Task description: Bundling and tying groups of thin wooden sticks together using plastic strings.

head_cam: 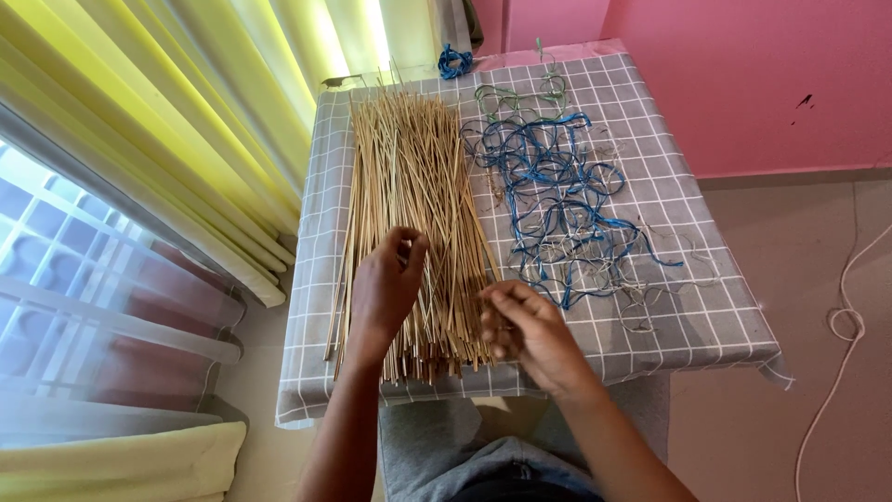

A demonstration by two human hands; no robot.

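The left hand (386, 284) is pinching thin pale straw sticks from one big heap (409, 177) lying under its fingers; the right hand (525, 330) is curling loosely at the heap's near edge — grasp unclear — just left of one tangle of blue string (557, 200).

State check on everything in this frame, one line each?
Sticks: loose pile, lying lengthwise on the table.
Blue string: tangled, spread flat beside the sticks.
Blue string ball: bunched up at the far edge.
Tablecloth: spread over the table.
Left hand: fingers curled, on the sticks.
Right hand: pinching sticks at the pile's near end.
Curtain: drawn.
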